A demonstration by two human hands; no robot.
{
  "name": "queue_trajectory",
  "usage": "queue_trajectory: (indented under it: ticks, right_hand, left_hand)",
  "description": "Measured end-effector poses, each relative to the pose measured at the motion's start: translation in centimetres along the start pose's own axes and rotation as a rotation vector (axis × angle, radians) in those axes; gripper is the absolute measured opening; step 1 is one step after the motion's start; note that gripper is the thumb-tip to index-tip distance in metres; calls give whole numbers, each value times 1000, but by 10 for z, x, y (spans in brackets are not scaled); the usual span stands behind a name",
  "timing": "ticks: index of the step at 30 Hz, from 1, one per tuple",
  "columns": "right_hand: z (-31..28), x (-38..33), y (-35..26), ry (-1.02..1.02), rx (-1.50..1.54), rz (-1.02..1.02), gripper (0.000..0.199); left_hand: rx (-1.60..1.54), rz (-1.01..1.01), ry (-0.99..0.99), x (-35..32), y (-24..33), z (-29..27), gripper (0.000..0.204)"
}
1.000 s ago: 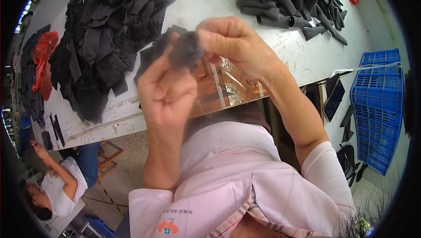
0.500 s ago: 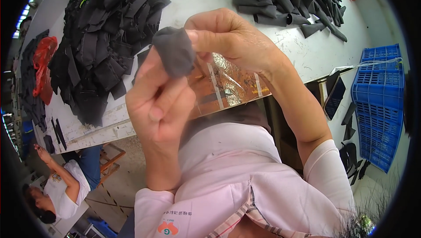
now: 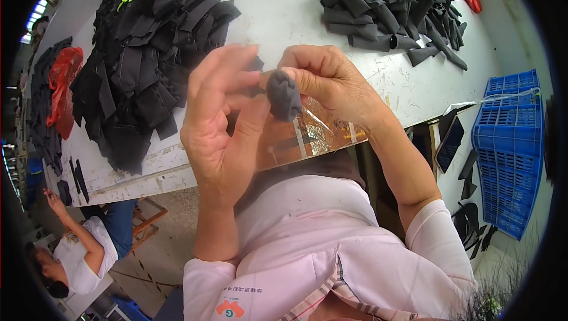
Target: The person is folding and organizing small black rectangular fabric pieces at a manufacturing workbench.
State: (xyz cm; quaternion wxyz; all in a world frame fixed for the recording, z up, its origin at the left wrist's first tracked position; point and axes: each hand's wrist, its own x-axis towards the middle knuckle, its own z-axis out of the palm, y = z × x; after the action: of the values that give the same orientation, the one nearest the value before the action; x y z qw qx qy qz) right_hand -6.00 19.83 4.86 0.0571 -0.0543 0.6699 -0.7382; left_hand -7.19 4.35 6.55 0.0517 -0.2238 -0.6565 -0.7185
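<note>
A small piece of black fabric [image 3: 284, 97], bunched into a rounded tube-like shape, is pinched between the thumb and fingers of my right hand [image 3: 334, 81]. Beside it on the left, my left hand [image 3: 216, 123] has its fingers stretched out and apart. Its thumb and fingertips are close to the fabric, and I cannot tell whether they touch it. Both hands are above the near edge of the white table [image 3: 269, 22]. Under them lies a brown panel covered in clear plastic and tape [image 3: 316, 137].
A big heap of flat black fabric pieces [image 3: 142, 60] covers the table's left. Black fabric tubes [image 3: 378, 7] are piled at the far right. Red plastic bags [image 3: 64, 93] lie beyond the left heap. A blue crate [image 3: 509, 149] stands at right; a seated person [image 3: 89, 250] is at lower left.
My left hand has let go of the black fabric and its fingers have opened out. The fabric has moved right and slightly down, with my right hand still holding it.
</note>
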Motion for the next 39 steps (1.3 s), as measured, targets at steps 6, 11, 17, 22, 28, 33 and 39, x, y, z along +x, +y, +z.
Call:
queue_trajectory:
  ticks: [6, 11, 17, 22, 28, 33, 39]
  right_hand:
    - [2, -13, -23, 163, -256, -316, 51]
    - [8, -12, -41, 78, -964, -553, 29]
    - [10, -9, -20, 21, -1140, -485, 19]
    - [4, -11, 2, 47, -991, -462, 17]
    - [12, -6, -11, 53, -1030, -496, 16]
    - [10, -15, 7, 125, -975, -441, 15]
    - [8, -13, -14, 107, -929, -547, 15]
  left_hand:
    - [104, 164, -102, 7, -3, -5, 14]
    - [-167, 208, 21, 2, -2, -2, 7]
    - [-265, 27, 77, -13, -24, -8, 6]
    - [-237, -79, 82, -8, -26, -2, 7]
    - [-466, 14, 91, -18, -25, -8, 12]
    - [-357, -90, 2, -9, -23, 3, 22]
    - [-356, 36, -196, 11, -2, 6, 22]
